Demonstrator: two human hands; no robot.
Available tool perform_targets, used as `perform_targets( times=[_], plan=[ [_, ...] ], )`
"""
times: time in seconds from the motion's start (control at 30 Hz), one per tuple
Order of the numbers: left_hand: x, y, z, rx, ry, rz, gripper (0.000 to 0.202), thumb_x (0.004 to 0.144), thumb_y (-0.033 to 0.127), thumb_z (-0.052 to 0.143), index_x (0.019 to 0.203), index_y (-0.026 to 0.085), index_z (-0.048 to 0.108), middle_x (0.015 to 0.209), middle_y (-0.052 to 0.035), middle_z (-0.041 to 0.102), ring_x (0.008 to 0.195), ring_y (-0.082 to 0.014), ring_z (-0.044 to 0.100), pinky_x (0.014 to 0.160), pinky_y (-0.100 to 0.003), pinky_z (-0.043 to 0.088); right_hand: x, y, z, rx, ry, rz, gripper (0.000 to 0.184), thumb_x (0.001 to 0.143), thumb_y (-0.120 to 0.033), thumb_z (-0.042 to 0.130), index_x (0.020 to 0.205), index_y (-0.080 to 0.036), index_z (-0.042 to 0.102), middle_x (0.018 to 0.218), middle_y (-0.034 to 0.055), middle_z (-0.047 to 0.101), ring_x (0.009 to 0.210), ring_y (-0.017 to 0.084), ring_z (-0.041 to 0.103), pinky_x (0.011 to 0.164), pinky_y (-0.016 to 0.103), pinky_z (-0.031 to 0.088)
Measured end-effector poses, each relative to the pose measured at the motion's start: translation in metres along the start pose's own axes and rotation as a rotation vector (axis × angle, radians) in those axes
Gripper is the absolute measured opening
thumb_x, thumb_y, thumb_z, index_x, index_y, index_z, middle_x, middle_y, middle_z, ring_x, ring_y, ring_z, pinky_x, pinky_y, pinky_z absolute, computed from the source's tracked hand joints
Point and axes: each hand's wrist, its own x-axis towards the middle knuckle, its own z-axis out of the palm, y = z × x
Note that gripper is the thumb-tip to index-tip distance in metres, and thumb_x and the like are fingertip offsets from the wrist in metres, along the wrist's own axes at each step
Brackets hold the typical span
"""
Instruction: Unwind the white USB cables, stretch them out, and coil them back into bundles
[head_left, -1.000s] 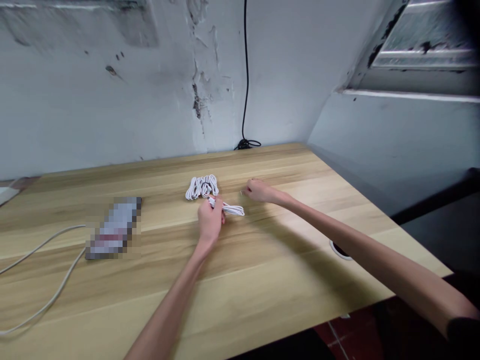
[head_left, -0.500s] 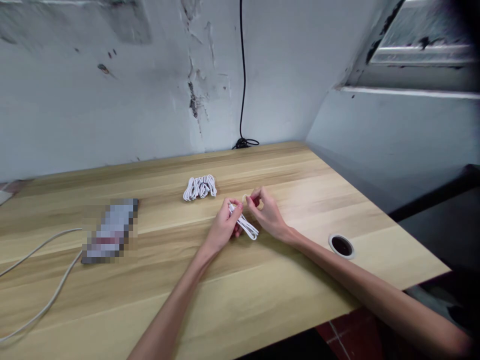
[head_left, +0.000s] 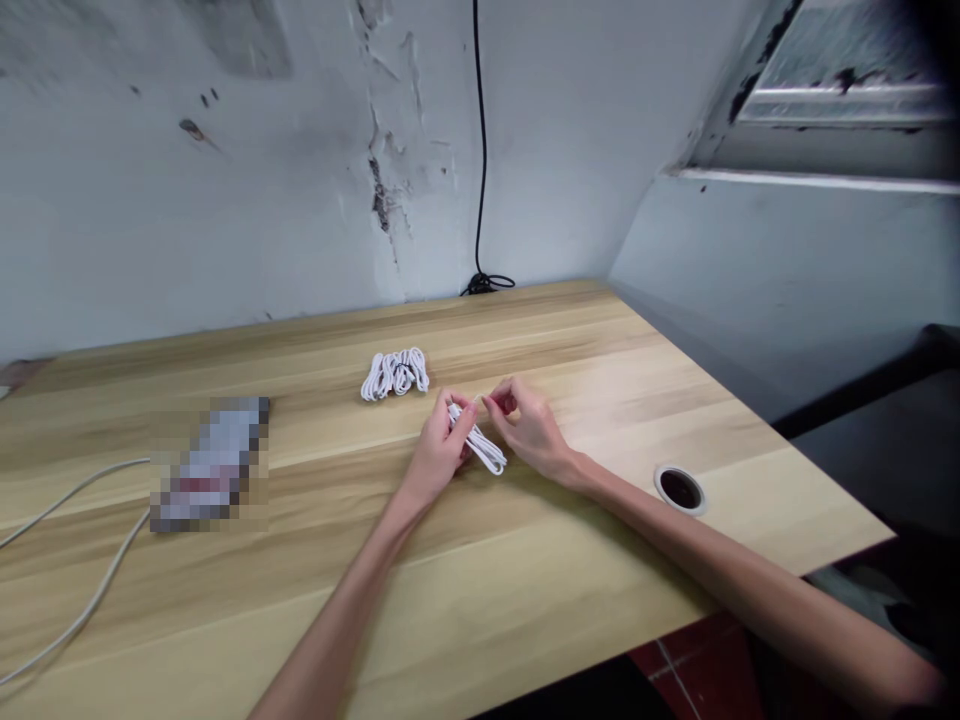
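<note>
My left hand is closed around a folded white cable, thumb on top. The cable's looped end sticks out to the lower right, above the wooden table. Just right of it, my right hand pinches a thin pale strand that runs across from the bundle. Whether this strand is the cable's own end or a tie, I cannot tell. Behind my left hand, several white cable bundles lie side by side on the table.
A blurred-out flat device lies at the left, with a pale cord beside it. A round cable hole is set in the table at the right. A black cable hangs down the wall to the table's back edge.
My hands have drawn slightly apart, the left one shifting left with the cable. The pale strand between them looks straighter, where it curved before. The whole view has shifted a little.
</note>
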Motion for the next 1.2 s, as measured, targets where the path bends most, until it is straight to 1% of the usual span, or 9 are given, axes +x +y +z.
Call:
perform_targets(
  times=[0.13,0.3,0.4,0.57,0.7,0.87,0.97,1.07,1.2],
  plan=[
    [0.0,0.001,-0.002,0.056,0.02,0.041,0.021,0.094,0.041,0.054,0.089,0.023,0.045,0.059,0.0079,0.041,0.045,-0.0085,0.036,0.046,-0.021,0.03,0.007,0.008,-0.011,-0.293,-0.1,-0.237,0.019,0.101,-0.023,0.039,0.089,-0.02,0.053,0.089,0.0107,0.06,0.089,0.025,0.05,0.082,0.039,0.039],
    [0.002,-0.001,-0.002,0.111,0.033,0.06,0.02,0.095,0.039,0.053,0.088,0.022,0.045,0.061,0.0068,0.042,0.049,-0.01,0.038,0.05,-0.022,0.03,0.013,0.015,-0.024,-0.517,-0.222,-0.4,0.025,0.102,-0.02,0.036,0.097,-0.018,0.06,0.094,0.0116,0.064,0.093,0.026,0.05,0.086,0.04,0.035],
    [0.002,0.0,-0.002,0.132,0.023,0.071,0.02,0.095,0.039,0.052,0.088,0.022,0.045,0.063,0.0065,0.042,0.051,-0.0101,0.038,0.052,-0.022,0.031,0.012,0.017,-0.028,-0.595,-0.216,-0.476,0.023,0.102,-0.017,0.039,0.101,-0.017,0.062,0.098,0.0112,0.066,0.095,0.026,0.051,0.088,0.04,0.035],
    [0.002,0.0,-0.001,0.118,0.029,0.081,0.02,0.095,0.038,0.052,0.087,0.021,0.044,0.063,0.0066,0.04,0.052,-0.0098,0.037,0.054,-0.022,0.031,0.011,0.017,-0.029,-0.643,-0.121,-0.58,0.017,0.099,-0.013,0.045,0.1,-0.017,0.061,0.098,0.01,0.066,0.094,0.024,0.053,0.088,0.039,0.037],
    [0.003,-0.004,-0.002,0.061,0.036,0.082,0.019,0.094,0.037,0.054,0.088,0.021,0.045,0.065,0.0062,0.041,0.052,-0.0096,0.039,0.054,-0.022,0.032,0.011,0.014,-0.021,-0.61,-0.064,-0.504,0.015,0.101,-0.017,0.045,0.094,-0.017,0.058,0.091,0.0096,0.064,0.089,0.024,0.051,0.083,0.038,0.039],
    [0.003,-0.006,-0.004,0.014,0.012,0.05,0.017,0.094,0.036,0.054,0.089,0.021,0.046,0.066,0.0061,0.042,0.052,-0.0089,0.038,0.052,-0.021,0.032,0.008,0.013,-0.016,-0.385,-0.031,-0.365,0.011,0.101,-0.023,0.046,0.096,-0.019,0.055,0.092,0.009,0.061,0.089,0.024,0.051,0.081,0.038,0.041],
    [0.001,-0.005,-0.003,0.016,0.006,0.037,0.018,0.093,0.036,0.054,0.089,0.021,0.045,0.066,0.0064,0.042,0.051,-0.009,0.037,0.052,-0.021,0.031,0.008,0.014,-0.017,-0.21,-0.011,-0.324,0.009,0.101,-0.022,0.046,0.101,-0.021,0.055,0.096,0.0078,0.06,0.091,0.023,0.052,0.084,0.038,0.042],
    [0.001,-0.003,-0.003,0.043,0.022,0.045,0.018,0.093,0.036,0.054,0.088,0.021,0.045,0.065,0.0065,0.041,0.051,-0.0092,0.038,0.052,-0.021,0.032,0.009,0.013,-0.018,-0.091,-0.016,-0.3,0.009,0.101,-0.021,0.047,0.1,-0.022,0.056,0.093,0.0059,0.06,0.09,0.022,0.053,0.084,0.038,0.042],
    [0.001,-0.002,-0.003,0.081,0.048,0.073,0.016,0.094,0.034,0.053,0.088,0.021,0.045,0.066,0.0061,0.042,0.052,-0.0095,0.038,0.053,-0.021,0.033,0.009,0.013,-0.017,-0.094,-0.051,-0.307,0.008,0.099,-0.024,0.051,0.094,-0.021,0.056,0.088,0.0054,0.059,0.086,0.021,0.052,0.08,0.038,0.04]
  ],
)
